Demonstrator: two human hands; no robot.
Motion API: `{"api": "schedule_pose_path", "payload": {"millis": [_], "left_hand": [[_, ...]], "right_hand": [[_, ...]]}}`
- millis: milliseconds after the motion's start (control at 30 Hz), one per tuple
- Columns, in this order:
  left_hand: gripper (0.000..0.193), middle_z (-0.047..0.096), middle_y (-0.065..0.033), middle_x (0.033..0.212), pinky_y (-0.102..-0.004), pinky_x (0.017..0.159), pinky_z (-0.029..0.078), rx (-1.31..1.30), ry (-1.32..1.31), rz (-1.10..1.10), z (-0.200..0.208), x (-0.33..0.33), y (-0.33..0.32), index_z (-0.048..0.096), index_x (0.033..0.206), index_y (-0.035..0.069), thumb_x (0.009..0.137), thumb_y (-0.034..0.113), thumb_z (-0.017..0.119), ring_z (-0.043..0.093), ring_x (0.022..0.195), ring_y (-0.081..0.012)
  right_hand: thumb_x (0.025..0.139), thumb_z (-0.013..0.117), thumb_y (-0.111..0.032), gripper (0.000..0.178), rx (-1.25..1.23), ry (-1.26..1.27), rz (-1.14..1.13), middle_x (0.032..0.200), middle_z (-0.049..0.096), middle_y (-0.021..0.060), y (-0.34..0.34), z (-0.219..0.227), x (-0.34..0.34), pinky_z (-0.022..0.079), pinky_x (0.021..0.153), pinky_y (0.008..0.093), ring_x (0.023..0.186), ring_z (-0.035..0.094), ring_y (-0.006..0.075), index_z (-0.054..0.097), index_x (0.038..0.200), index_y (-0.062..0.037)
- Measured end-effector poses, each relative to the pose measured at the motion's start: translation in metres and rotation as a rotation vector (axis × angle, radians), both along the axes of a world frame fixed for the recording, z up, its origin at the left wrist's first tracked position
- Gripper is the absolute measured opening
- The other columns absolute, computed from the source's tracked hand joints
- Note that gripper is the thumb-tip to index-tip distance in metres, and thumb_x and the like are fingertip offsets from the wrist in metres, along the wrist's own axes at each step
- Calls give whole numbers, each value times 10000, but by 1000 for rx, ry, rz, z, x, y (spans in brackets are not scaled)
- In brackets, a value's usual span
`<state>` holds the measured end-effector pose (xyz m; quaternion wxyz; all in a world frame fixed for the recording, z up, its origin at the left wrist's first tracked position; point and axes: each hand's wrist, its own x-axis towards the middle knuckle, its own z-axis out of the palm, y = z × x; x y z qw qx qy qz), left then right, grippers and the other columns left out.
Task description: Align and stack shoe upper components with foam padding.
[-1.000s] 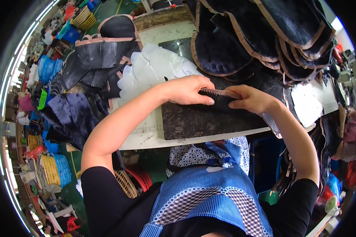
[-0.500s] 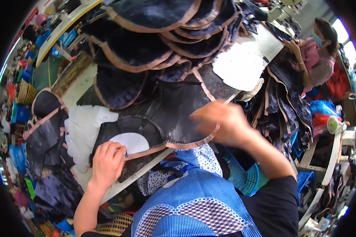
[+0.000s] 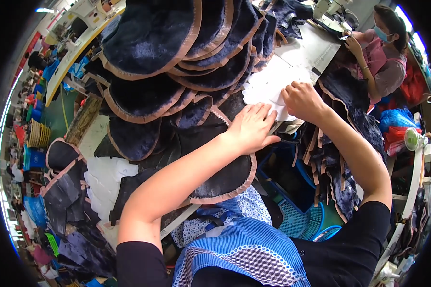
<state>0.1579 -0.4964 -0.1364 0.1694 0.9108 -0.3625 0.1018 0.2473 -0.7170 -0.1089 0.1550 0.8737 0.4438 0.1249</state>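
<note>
My left hand [image 3: 252, 126] lies flat, fingers together, on the edge of a stack of white shaped pieces [image 3: 273, 86] and the dark tan-edged fabric piece [image 3: 225, 177] beneath. My right hand [image 3: 301, 100] rests on the same white stack just to the right, fingertips pinching at the top white piece. A large overlapping pile of dark blue furry pieces with tan binding [image 3: 167, 52] fans across the table behind both hands.
More white pieces [image 3: 105, 179] and dark pieces [image 3: 64, 186] lie at the left. A blue plastic basket [image 3: 304, 220] stands below the table by my right arm. Another person [image 3: 378, 52] in a mask works at the far right. Dark strips [image 3: 340, 182] hang at the right.
My view has swung right. My left hand moved from the white piece at the left across to the white stack at the right, beside my right hand.
</note>
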Motion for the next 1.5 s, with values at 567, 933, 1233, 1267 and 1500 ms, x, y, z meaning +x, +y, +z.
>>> {"api": "schedule_pose_path", "payload": {"millis": [567,933,1233,1267,1500], "left_hand": [[798,706,-148,1232,-346,978,545,-1132,1131,65,68,5,31,617,1339,6,1031,701,376,697,1119,-208],[244,705,-27,912,-232,726,516,-870,1226,303,68,-158,91,675,1032,-15,1037,228,658,612,833,-46],[321,673,-90,655,-285,538,480,-280,721,423,24,-120,95,688,820,-8,945,281,751,635,560,-146],[323,675,-90,648,-285,538,484,-262,721,439,21,-121,94,695,822,-5,941,289,755,644,560,-154],[360,679,-98,624,-287,533,498,-234,674,402,13,-120,92,695,771,28,922,346,767,671,549,-167]], "right_hand": [[814,675,66,182,1021,-280,194,1103,760,163,14,97,-78,557,962,382,1106,724,332,712,983,9],[990,722,-157,179,1445,1936,-439,785,729,65,63,5,-237,582,636,236,683,702,102,715,971,20],[981,741,-279,321,1439,1480,-714,641,669,31,77,-42,-218,472,463,189,515,608,55,681,822,-7],[981,741,-279,321,1436,1481,-718,641,669,31,78,-43,-218,472,463,189,515,608,55,681,822,-7],[973,752,-282,328,1434,1493,-749,647,666,30,76,-51,-216,475,474,192,529,609,56,677,804,-12]]}}
